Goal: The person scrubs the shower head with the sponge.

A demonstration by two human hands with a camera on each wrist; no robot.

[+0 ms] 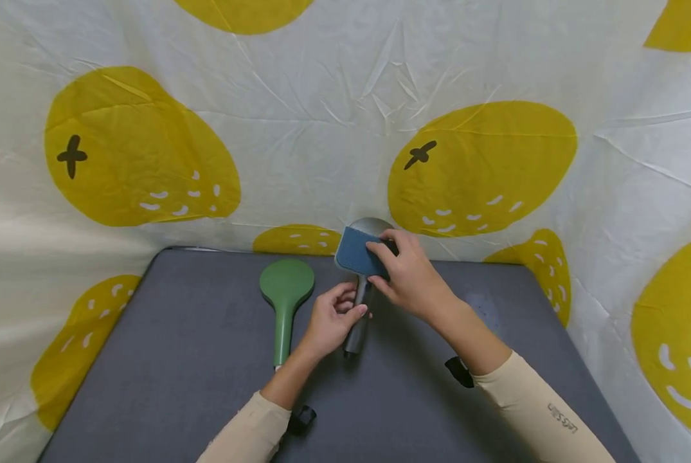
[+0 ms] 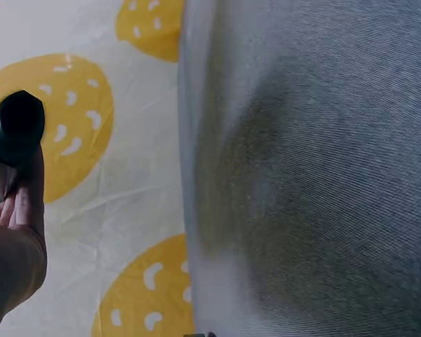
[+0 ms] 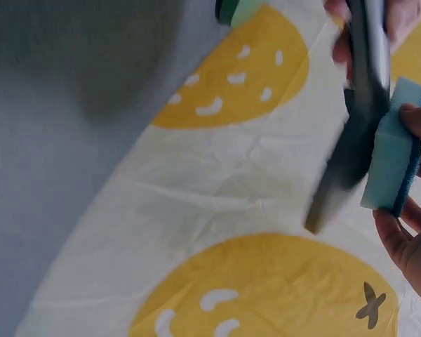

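My left hand (image 1: 345, 307) grips the handle of a grey shower head (image 1: 359, 321), which stands tilted with its round face (image 1: 373, 227) toward the backdrop. My right hand (image 1: 382, 256) pinches a blue sponge (image 1: 352, 253) flat against that face. In the right wrist view the sponge (image 3: 391, 151) lies against the blurred grey shower head (image 3: 356, 126), held between thumb and fingers (image 3: 411, 242). The left wrist view shows the handle's dark end (image 2: 15, 128) above my left hand (image 2: 14, 210). A green shower head (image 1: 286, 299) lies face down to the left.
The grey table (image 1: 195, 360) is ringed by a white cloth with yellow lemon shapes (image 1: 484, 167) at the back and both sides. Its bare top (image 2: 323, 175) fills the left wrist view. Black wrist straps (image 1: 459, 371) sit on both cream sleeves.
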